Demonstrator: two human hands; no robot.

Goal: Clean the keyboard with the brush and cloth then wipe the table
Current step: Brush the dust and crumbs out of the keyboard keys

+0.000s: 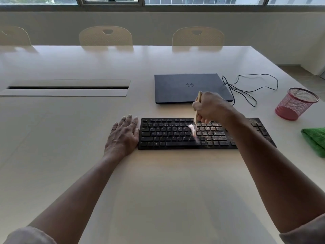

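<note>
Right hand (210,107) is gripping the brush (195,124) over the keyboard (175,136); left hand (124,133), flat, is bracing its left end; hard strokes may be flinging grit onto the surface (158,191).

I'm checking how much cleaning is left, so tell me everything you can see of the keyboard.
The keyboard is a black, plastic-looking full-size board lying flat on the table, in front of the closed laptop. Its left half looks clean; the right half is speckled with pale grit. The left hand rests flat against its left end. The right hand holds the brush, whose blurred white bristles meet the middle keys.
</note>
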